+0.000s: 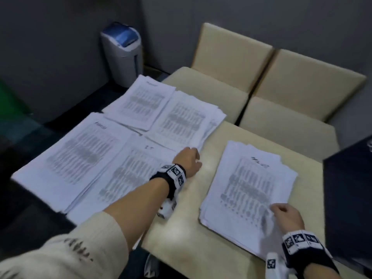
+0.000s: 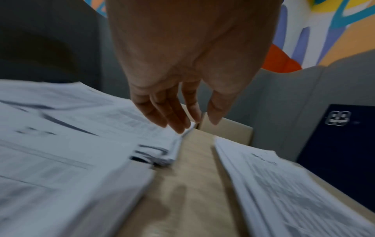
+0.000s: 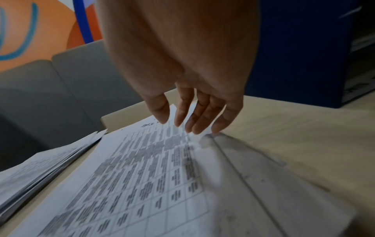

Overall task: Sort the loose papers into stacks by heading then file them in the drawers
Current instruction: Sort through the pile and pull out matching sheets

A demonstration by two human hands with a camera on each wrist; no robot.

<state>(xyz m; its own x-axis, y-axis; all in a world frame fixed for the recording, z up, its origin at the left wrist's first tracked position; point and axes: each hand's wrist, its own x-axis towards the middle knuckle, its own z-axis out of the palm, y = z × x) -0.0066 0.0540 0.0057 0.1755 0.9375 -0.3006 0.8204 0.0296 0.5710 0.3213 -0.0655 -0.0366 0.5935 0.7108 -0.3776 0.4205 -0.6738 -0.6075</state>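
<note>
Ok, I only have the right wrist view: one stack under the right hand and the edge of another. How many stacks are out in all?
Observer: Five. The right stack lies alone, and four overlapping ones, such as the far-left stack, cover the other end of the table.
Operator: And where is the left hand?
Observer: The left hand is at the near corner of the far-right stack, fingers straight, holding nothing.
Operator: Anything beyond the table?
Observer: Two beige chairs and a grey bin with a blue lid.
</note>
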